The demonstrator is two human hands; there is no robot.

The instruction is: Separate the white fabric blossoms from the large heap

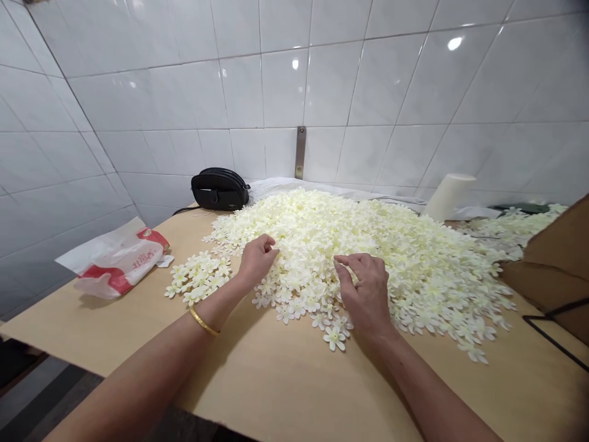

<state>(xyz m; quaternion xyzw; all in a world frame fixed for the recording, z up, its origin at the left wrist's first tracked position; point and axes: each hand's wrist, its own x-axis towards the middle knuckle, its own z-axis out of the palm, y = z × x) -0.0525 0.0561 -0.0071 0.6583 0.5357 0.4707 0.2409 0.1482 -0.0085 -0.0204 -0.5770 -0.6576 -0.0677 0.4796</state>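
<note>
A large heap of pale cream artificial flowers (313,227) lies in front of both my hands. At its left front edge is my left hand (257,261), with its fingers curled and thumb drawn in. My right hand (365,291) is over the front of the heap, its thumb and forefinger brought together in a pinch. Whether either hand holds a flower cannot be made out against the pale petals. A single flower (335,337) lies at the front edge, between my forearms. To the left of my left hand is a smaller group of flowers (202,276).
A red and white plastic bag (122,261) lies on the tan tabletop (257,380) at left. Behind the flowers are a black pouch (219,189) and a white cone (447,196). Brown cardboard (552,264) stands at right, and a tiled wall (331,80) closes the back.
</note>
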